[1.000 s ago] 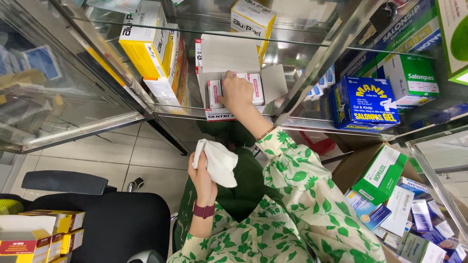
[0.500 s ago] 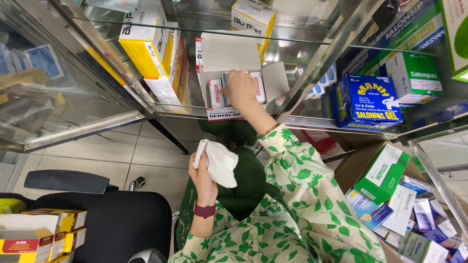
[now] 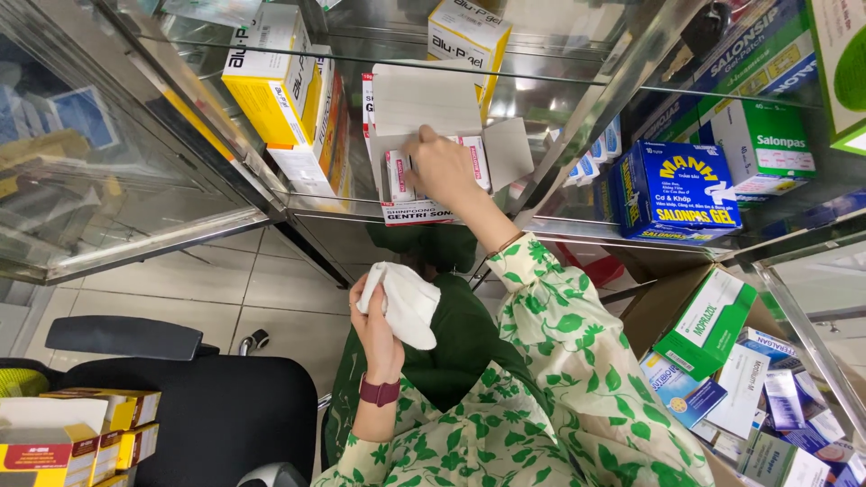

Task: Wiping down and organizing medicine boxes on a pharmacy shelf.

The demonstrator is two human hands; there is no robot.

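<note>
head view: right hand [image 3: 442, 167] reaches into an open white cardboard carton [image 3: 424, 99] on the glass shelf [image 3: 316, 206], fingers curled down onto the small white-and-red packs [image 3: 398, 174] inside; cannot tell if one is actually pinched. at least 3 packs visible, standing side by side in a row, long axes running away from the shelf edge toward the carton's raised lid. each pack is white with a red end band. carton sits at the front edge of the shelf, lid flap up, side flap splayed right.

left hand [image 3: 377, 316] is lower, over the lap, fingers closed around 1 crumpled white cloth [image 3: 403, 302]. dark red wristband [image 3: 379, 391] on that wrist.

around: 2 yellow-and-white boxes [image 3: 266, 72] on the shelves, one left of the carton, one above it. 1 blue box with yellow lettering [image 3: 677, 189] on the right shelf. brown cardboard box [image 3: 642, 311] at lower right full of mixed packs, a green-and-white box [image 3: 704, 320] on top. black chair [image 3: 180, 406] lower left.
</note>
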